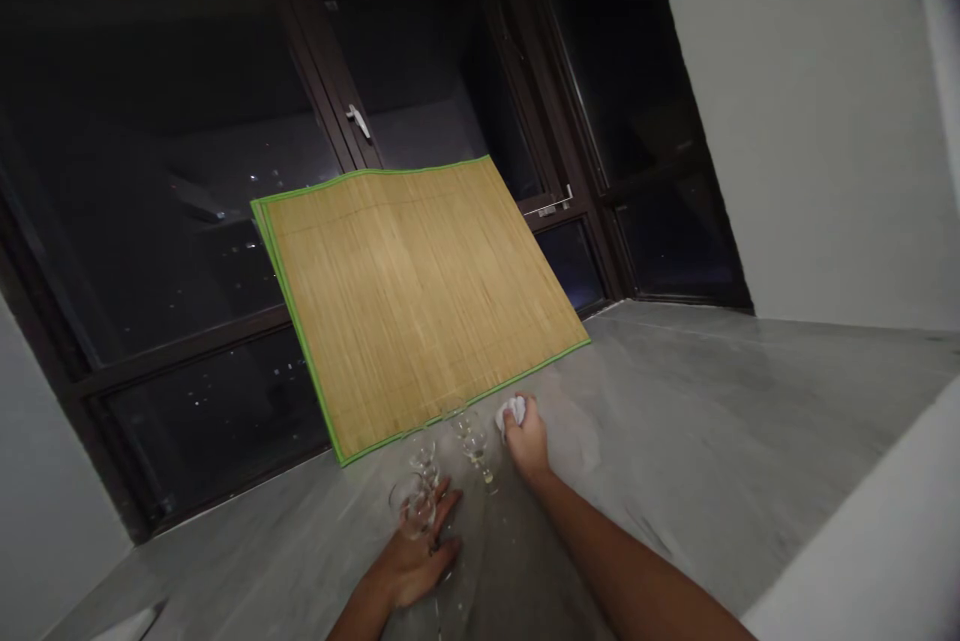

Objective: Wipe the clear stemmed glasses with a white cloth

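Observation:
My right hand (527,443) is closed around a crumpled white cloth or tissue (511,412) on the grey surface, just right of the glasses. My left hand (414,561) is low on the surface, its thumb and fingers apart. A clear stemmed glass (414,504) overlaps that hand in view; whether the hand touches it I cannot tell. Beyond the left fingers is another clear glass (424,456). Between my hands are more clear glasses, one a stemmed glass (474,441) with its foot toward me. Their outlines are faint against the surface.
A bamboo mat (427,291) with green edging leans against the dark-framed window (315,51) behind the glasses. The grey marbled sill (675,421) runs to the wall (817,121) on the right. A white object (127,626) shows at the lower left edge.

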{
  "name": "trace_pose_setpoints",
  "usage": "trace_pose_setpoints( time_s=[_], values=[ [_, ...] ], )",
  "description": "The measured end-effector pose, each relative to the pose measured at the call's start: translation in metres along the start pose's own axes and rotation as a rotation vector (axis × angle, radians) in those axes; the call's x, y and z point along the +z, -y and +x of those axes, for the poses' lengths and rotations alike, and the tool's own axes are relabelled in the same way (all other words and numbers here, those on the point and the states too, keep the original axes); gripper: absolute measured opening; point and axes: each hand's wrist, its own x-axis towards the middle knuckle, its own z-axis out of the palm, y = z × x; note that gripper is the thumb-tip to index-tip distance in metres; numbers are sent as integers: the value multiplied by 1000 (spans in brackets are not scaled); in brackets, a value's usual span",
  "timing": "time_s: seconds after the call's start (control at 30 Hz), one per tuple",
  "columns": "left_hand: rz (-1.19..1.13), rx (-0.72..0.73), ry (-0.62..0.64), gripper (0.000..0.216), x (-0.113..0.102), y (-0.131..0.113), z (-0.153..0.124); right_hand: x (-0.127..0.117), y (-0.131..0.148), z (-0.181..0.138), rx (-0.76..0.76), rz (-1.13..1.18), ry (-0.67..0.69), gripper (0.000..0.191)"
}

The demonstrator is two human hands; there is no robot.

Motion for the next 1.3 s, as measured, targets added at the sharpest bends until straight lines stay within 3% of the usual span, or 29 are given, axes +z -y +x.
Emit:
trace_pose_setpoints(
  time_s=[0.17,0.33,0.53,0.67,0.83,1.1,1.3],
  values=[
    [-3,-6,10,63,0,5,-1,0,-1,0,1,-11,0,43],
    [-6,-3,-6,61,6,23,-28,0,3,-2,9,-10,0,42],
    [-31,-92,-36,58,17,77,-63,-1,2,-2,14,-27,8,41],
    [-6,-226,-87,56,15,108,-62,-1,0,-2,19,-54,29,41],
    [28,-301,-49,60,6,106,-57,-2,-2,-2,23,-72,60,44],
    [35,-331,-30,59,5,115,-97,0,-4,-5,7,-81,98,44],
    [37,-340,-57,60,10,124,-101,0,-6,-5,1,-98,108,45]
  ],
)
